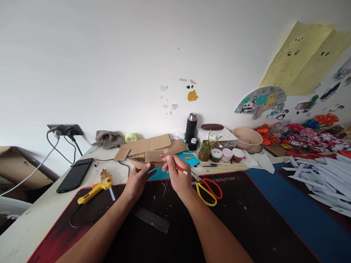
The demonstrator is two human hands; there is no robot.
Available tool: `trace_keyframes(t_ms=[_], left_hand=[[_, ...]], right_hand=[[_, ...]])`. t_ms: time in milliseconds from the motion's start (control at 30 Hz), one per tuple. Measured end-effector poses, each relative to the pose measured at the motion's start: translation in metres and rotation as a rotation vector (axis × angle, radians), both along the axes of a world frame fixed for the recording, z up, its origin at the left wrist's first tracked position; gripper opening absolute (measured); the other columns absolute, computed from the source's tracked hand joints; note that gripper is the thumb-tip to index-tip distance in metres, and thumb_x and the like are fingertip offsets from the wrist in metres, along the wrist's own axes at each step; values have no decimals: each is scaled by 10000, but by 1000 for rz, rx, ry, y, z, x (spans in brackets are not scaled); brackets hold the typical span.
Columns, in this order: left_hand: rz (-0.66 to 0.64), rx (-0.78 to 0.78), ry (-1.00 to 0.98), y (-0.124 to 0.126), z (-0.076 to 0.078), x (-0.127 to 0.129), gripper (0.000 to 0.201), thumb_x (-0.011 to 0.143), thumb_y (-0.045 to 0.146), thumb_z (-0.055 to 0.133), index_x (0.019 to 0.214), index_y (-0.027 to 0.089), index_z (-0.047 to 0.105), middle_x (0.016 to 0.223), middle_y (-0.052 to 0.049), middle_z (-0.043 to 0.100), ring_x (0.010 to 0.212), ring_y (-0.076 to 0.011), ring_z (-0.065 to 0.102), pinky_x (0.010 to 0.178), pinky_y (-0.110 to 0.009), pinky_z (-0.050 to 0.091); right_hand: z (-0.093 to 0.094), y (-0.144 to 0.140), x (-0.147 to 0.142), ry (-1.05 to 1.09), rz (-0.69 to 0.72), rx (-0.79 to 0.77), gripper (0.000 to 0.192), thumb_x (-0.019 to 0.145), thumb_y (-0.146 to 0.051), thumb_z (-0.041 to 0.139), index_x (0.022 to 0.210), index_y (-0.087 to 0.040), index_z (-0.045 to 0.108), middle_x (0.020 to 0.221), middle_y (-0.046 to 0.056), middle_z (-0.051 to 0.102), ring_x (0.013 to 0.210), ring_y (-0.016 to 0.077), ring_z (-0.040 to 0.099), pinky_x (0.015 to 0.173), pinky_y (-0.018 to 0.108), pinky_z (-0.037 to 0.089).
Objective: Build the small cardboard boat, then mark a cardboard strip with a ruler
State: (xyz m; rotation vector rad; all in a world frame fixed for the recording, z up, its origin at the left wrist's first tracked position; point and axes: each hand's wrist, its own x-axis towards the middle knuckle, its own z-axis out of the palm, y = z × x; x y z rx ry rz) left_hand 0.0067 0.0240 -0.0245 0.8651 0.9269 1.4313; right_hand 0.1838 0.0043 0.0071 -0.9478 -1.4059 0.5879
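Observation:
In the head view, my right hand (179,179) is closed around a red pencil (180,168), its tip pointing left toward the cardboard. My left hand (136,182) grips the near edge of a brown cardboard piece (139,164), thumb on top. Beside and behind it lie more cardboard pieces, one a long corrugated strip (148,144). A blue sheet (161,174) shows beneath them. Right of my right hand rest scissors (210,190) with one red and one yellow handle. A dark flat ruler-like strip (153,218) lies on the mat below my hands.
A yellow glue gun (95,190) and a black phone (74,176) lie left. Behind stand a black flask (191,127), a jar of brushes (204,151) and small paint pots (226,155). White paper strips (326,182) pile up at right on the desk.

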Motion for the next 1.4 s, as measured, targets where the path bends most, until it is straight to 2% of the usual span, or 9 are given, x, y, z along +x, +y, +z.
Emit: trace_keyframes(t_ms=[200,333,533,700,867,1000,1133,1267,1400], left_hand=[[6,2,-2,-2,3,1,842,626,588,1090,1311,212,775,1329,-161,825,1369,-442,711,1098,-609,629],[2,-9,-13,-1,2,0,778,633,575,1091,1246,209,781,1326,-154,823,1352,-423,719,1109,-608,624],[38,-37,-60,2,-1,-2,662,636,522,1101,1123,209,781,1239,-115,837,1231,-366,768,1088,-581,640],[62,-42,-124,5,-4,-4,646,637,505,1108,1116,217,785,1192,-83,837,1074,-292,801,992,-482,677],[75,-76,-187,9,-7,-6,582,611,547,1107,942,208,769,989,-52,811,911,-253,791,894,-435,688],[87,-77,-187,9,-6,-6,554,645,547,1088,946,208,770,1034,-48,809,957,-243,773,925,-444,679],[94,-95,-204,7,-3,-4,618,597,545,1108,989,200,778,1083,-45,800,978,-231,756,929,-436,669],[70,-95,-201,7,-1,-3,664,585,549,1111,1050,208,782,1157,-59,803,1031,-254,757,923,-439,657],[79,-98,-202,7,0,-4,658,598,574,1099,1049,218,780,1128,-46,792,1019,-255,746,908,-435,652]], right_hand=[[0,0,0,1,0,1,515,1190,-599,496,985,-241,806,733,47,800,666,207,792,654,292,617],[0,1,-1,43,0,-16,546,1178,-643,498,985,-231,800,737,54,803,664,208,796,634,292,619],[3,3,-1,207,-12,-64,618,1116,-765,544,993,-218,805,742,65,799,694,225,805,596,295,623],[3,5,-1,298,-22,-142,666,1045,-839,602,1011,-211,822,794,72,807,705,221,798,589,289,613],[0,8,2,309,-35,-170,668,1012,-848,642,1037,-211,843,847,78,806,701,217,789,567,287,597],[-2,10,2,313,-33,-188,670,999,-849,655,1071,-212,851,851,79,807,715,224,795,558,288,603],[-4,12,3,329,-41,-195,682,978,-859,671,1069,-207,846,847,79,808,721,229,795,552,292,611],[-5,14,4,335,-56,-205,676,968,-854,689,1081,-206,846,850,77,807,747,239,807,547,295,616],[-5,14,5,336,-60,-217,671,953,-856,704,1062,-208,842,847,78,804,764,241,801,545,291,605]])
